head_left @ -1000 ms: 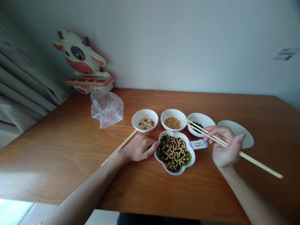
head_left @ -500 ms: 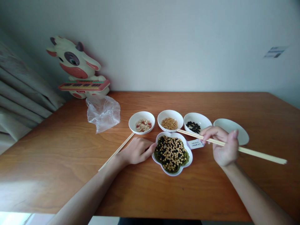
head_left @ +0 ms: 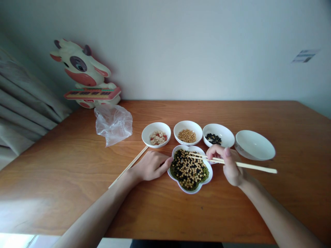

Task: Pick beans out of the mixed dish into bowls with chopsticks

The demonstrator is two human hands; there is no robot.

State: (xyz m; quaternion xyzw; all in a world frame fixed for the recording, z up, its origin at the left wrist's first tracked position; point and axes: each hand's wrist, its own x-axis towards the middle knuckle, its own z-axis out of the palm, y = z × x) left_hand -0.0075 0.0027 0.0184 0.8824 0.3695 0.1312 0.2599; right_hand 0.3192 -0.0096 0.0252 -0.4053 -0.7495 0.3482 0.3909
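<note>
A pair of light wooden chopsticks (head_left: pixel 254 167) is held in my right hand (head_left: pixel 231 166), with the tips over the upper right part of a white flower-shaped dish (head_left: pixel 189 191). Yellow, black and green beans (head_left: pixel 190 168) fill that dish. My left hand (head_left: pixel 153 166) lies on the table at the dish's left edge, its thumb touching the rim and its fingers bent. Behind the dish stand white bowls of pale and reddish pieces (head_left: pixel 158 137), yellow beans (head_left: pixel 187 136) and black beans (head_left: pixel 213 139). An empty white bowl (head_left: pixel 255 145) is at the right.
Another pair of chopsticks (head_left: pixel 128 166) lies beside my left forearm. A clear plastic bag (head_left: pixel 113 124) is at the back left, before a cow-shaped toy keyboard (head_left: pixel 88 74). A grey curtain (head_left: pixel 23 110) hangs left of the wooden table (head_left: pixel 181 220).
My right hand has moved left and slightly inward, bringing the chopstick tips from near the bowls down over the flower-shaped dish. My left hand has stayed in place.
</note>
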